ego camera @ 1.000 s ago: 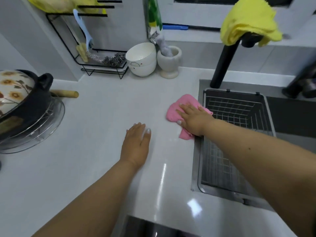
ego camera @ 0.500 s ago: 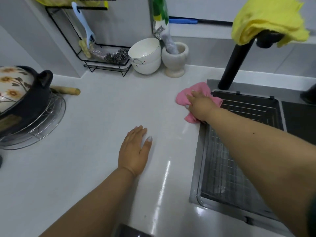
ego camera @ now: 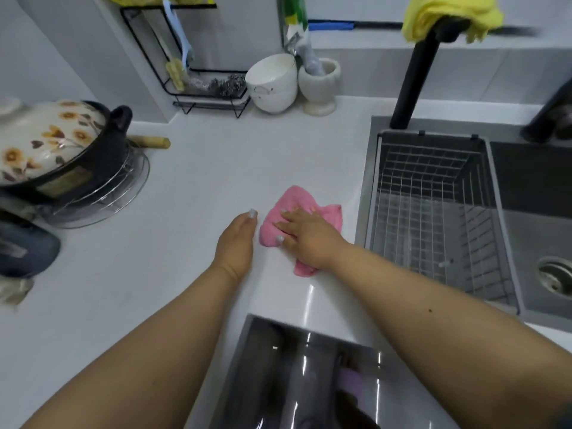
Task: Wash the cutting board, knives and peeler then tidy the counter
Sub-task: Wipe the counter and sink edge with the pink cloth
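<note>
A crumpled pink cloth lies on the white counter, left of the sink. My right hand presses flat on the cloth with straight fingers. My left hand rests on the counter just left of the cloth, fingers together and straight, holding nothing. No cutting board, knife or peeler shows in this view.
A wire basket sits in the sink, behind it a black tap draped with a yellow cloth. White bowls, a mortar and a black rack stand at the back. A floral-lidded pot stands left.
My right hand has dragged the pink cloth back from the sink's far corner toward me and leftward, ending beside my left hand, which stayed flat on the counter.
</note>
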Demonstrator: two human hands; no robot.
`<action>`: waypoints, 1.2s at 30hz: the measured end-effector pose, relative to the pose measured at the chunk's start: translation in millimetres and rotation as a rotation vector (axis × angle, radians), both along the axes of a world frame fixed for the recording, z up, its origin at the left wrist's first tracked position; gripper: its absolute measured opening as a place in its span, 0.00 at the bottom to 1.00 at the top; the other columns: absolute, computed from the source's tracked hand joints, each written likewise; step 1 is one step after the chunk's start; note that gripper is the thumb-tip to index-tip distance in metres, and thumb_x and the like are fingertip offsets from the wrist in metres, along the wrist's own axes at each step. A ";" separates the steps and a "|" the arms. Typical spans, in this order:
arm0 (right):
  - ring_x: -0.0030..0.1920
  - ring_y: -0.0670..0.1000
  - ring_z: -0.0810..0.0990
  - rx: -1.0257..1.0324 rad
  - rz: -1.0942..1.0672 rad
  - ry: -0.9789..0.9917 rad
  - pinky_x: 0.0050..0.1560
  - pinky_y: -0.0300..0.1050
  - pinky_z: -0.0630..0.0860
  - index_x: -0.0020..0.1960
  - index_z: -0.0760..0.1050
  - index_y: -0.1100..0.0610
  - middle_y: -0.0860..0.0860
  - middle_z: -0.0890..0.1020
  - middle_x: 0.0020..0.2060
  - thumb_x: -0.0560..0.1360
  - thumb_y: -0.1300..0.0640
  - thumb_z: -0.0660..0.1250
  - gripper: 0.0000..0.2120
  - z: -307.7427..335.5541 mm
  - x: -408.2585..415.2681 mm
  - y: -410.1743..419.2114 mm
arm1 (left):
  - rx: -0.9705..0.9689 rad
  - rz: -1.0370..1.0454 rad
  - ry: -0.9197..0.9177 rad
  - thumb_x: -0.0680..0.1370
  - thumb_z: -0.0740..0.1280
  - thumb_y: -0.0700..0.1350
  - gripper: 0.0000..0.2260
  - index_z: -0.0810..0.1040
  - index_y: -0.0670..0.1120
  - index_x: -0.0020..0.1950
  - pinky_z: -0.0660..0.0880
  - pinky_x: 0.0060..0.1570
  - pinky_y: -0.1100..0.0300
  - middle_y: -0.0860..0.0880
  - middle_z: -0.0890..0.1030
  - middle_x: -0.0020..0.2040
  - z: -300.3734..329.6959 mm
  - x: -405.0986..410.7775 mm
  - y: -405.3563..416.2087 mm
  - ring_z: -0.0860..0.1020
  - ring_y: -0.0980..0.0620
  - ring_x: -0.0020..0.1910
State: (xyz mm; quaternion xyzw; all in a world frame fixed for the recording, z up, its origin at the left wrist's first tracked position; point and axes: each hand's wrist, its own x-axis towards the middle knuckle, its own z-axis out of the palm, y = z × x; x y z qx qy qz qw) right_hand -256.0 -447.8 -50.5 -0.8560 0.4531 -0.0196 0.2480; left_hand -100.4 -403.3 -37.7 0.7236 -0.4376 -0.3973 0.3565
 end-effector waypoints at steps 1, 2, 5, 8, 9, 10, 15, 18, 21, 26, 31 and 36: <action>0.77 0.51 0.49 0.004 0.022 -0.015 0.75 0.52 0.42 0.75 0.62 0.50 0.49 0.57 0.76 0.82 0.46 0.53 0.22 -2.4 3.2 11.3 | -0.002 -0.005 -0.005 0.83 0.53 0.54 0.12 0.74 0.53 0.56 0.62 0.55 0.64 0.55 0.75 0.55 0.5 1.6 7.3 0.72 0.56 0.54; 0.77 0.50 0.49 0.011 0.038 -0.021 0.76 0.52 0.41 0.74 0.62 0.49 0.48 0.57 0.76 0.81 0.45 0.53 0.23 -4.9 5.1 21.6 | -0.008 -0.010 -0.002 0.83 0.53 0.53 0.12 0.75 0.53 0.56 0.62 0.55 0.64 0.55 0.75 0.55 0.1 3.2 14.9 0.72 0.55 0.54; 0.77 0.49 0.49 0.013 0.082 -0.010 0.75 0.54 0.41 0.74 0.63 0.47 0.46 0.57 0.76 0.80 0.43 0.55 0.23 -7.9 6.5 43.2 | -0.008 -0.029 -0.013 0.84 0.52 0.53 0.13 0.74 0.53 0.55 0.66 0.49 0.67 0.58 0.76 0.49 -1.7 3.7 33.3 0.74 0.59 0.48; 0.77 0.48 0.50 -0.010 0.153 -0.011 0.75 0.55 0.40 0.72 0.65 0.44 0.43 0.58 0.76 0.79 0.42 0.58 0.23 -6.9 1.9 58.7 | -0.005 -0.044 -0.013 0.84 0.51 0.53 0.15 0.76 0.51 0.52 0.66 0.41 0.74 0.58 0.77 0.45 -1.2 0.6 45.3 0.74 0.61 0.44; 0.77 0.47 0.51 -0.012 0.184 -0.020 0.75 0.55 0.40 0.72 0.66 0.44 0.43 0.59 0.75 0.79 0.43 0.59 0.22 -6.4 -0.3 62.2 | 0.002 -0.051 0.000 0.83 0.51 0.54 0.17 0.78 0.49 0.54 0.68 0.44 0.72 0.55 0.79 0.48 -0.9 -0.9 47.1 0.76 0.59 0.47; 0.76 0.47 0.51 -0.013 0.212 -0.032 0.75 0.55 0.40 0.71 0.67 0.45 0.43 0.60 0.75 0.79 0.44 0.59 0.21 -6.7 -3.0 65.3 | 0.008 -0.054 0.009 0.83 0.51 0.55 0.20 0.79 0.47 0.56 0.69 0.49 0.67 0.52 0.80 0.51 -2.2 -1.7 48.3 0.77 0.55 0.50; 0.75 0.46 0.58 -0.005 0.236 -0.159 0.76 0.52 0.44 0.63 0.77 0.52 0.46 0.70 0.70 0.76 0.53 0.67 0.16 -13.2 -29.1 82.1 | -0.019 -0.144 -0.030 0.84 0.49 0.55 0.21 0.79 0.47 0.60 0.65 0.54 0.64 0.51 0.79 0.55 -0.6 -16.0 65.2 0.75 0.52 0.55; 0.72 0.45 0.63 0.064 0.187 -0.227 0.75 0.46 0.51 0.59 0.80 0.55 0.47 0.74 0.67 0.74 0.57 0.69 0.14 -11.2 -50.1 88.8 | -0.012 -0.187 -0.052 0.84 0.49 0.55 0.22 0.77 0.47 0.63 0.63 0.56 0.64 0.51 0.77 0.58 1.8 -24.7 71.8 0.73 0.53 0.58; 0.71 0.44 0.66 0.077 0.164 -0.206 0.71 0.34 0.50 0.58 0.81 0.57 0.47 0.75 0.66 0.73 0.60 0.70 0.13 -5.7 -74.5 94.4 | -0.004 -0.189 -0.054 0.83 0.50 0.57 0.23 0.74 0.46 0.68 0.61 0.60 0.63 0.50 0.75 0.65 1.9 -32.0 74.2 0.71 0.51 0.64; 0.71 0.44 0.67 0.091 0.187 -0.091 0.69 0.32 0.52 0.59 0.80 0.57 0.47 0.75 0.66 0.74 0.62 0.69 0.13 3.3 -113.6 103.0 | -0.020 -0.209 -0.052 0.83 0.51 0.56 0.21 0.76 0.46 0.64 0.60 0.57 0.65 0.51 0.76 0.61 5.8 -50.6 74.0 0.71 0.54 0.58; 0.71 0.47 0.67 0.150 0.208 -0.019 0.72 0.36 0.55 0.59 0.80 0.58 0.50 0.74 0.67 0.75 0.61 0.69 0.13 9.3 -160.1 112.8 | -0.035 -0.267 -0.031 0.83 0.51 0.56 0.22 0.74 0.47 0.69 0.59 0.60 0.65 0.52 0.74 0.66 11.7 -78.8 72.3 0.69 0.57 0.60; 0.68 0.46 0.69 0.149 0.164 0.018 0.72 0.43 0.62 0.57 0.81 0.62 0.54 0.75 0.65 0.74 0.64 0.69 0.12 13.4 -223.1 123.7 | -0.069 -0.333 -0.044 0.83 0.51 0.55 0.21 0.75 0.47 0.68 0.60 0.60 0.63 0.52 0.74 0.66 18.2 -119.0 63.7 0.69 0.57 0.60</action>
